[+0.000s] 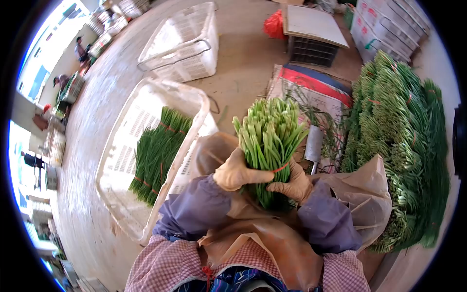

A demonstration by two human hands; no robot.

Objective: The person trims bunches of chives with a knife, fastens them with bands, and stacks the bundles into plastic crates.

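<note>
Between my two gloved hands stands a thick bunch of long green stems, probably chives [272,129], its pale cut ends up and a red band round its middle. My left hand [234,171] is wrapped round the bunch's left side, thumb across its front by the band. My right hand [296,186] closes on its lower right side; some fingers are hidden behind the stems. The bunch's lower end is dark and partly out of sight against my brown apron [265,243]. Just right of it, a broad-bladed knife [314,143] lies among loose leaves.
At my left, a white plastic crate [109,180] holds several banded green bunches [163,151]. Another white crate [194,61] stands beyond it. Tall stacked bunches [384,141] line my right. A board-topped black crate [314,51] stands ahead. Other people work at far left.
</note>
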